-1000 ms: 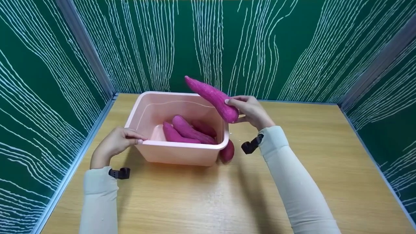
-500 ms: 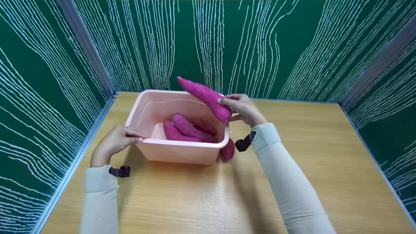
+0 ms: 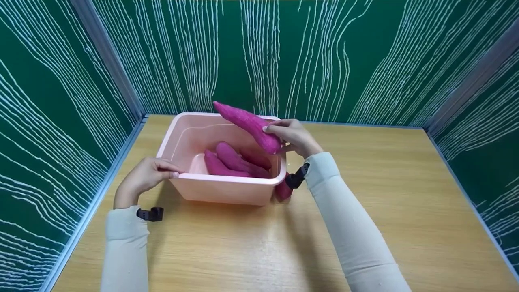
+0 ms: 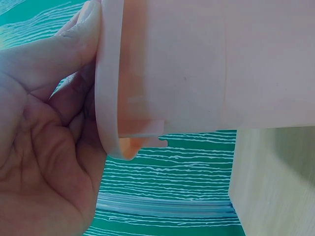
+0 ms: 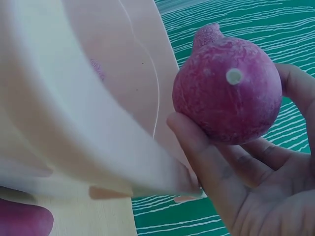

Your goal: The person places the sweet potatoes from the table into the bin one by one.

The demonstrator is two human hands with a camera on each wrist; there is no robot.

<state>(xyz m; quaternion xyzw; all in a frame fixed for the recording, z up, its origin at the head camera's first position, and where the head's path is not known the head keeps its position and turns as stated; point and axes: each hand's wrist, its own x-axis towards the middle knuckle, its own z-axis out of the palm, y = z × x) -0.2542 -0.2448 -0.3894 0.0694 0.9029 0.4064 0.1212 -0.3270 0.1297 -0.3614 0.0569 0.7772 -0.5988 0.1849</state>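
Observation:
My right hand (image 3: 298,136) grips a long purple sweet potato (image 3: 247,123) near its thick end, holding it tilted above the right side of a pink plastic bin (image 3: 223,190). In the right wrist view the round end of this sweet potato (image 5: 229,93) faces the camera, with thumb and fingers about it. The near left corner of the bin's rim is pinched by my left hand (image 3: 148,176); the left wrist view shows the thumb on the rim (image 4: 109,73). Several sweet potatoes (image 3: 233,158) lie inside the bin, partly overlapping.
Another sweet potato (image 3: 283,190) lies on the wooden table (image 3: 405,194) against the bin's right side, partly hidden by the right wrist camera (image 3: 298,177). Green panels (image 3: 316,61) with pale wavy lines enclose the table at the back and sides.
My right hand has carried the sweet potato leftward and slightly down, farther over the bin. My left hand stays on the rim, and the bin has hardly moved.

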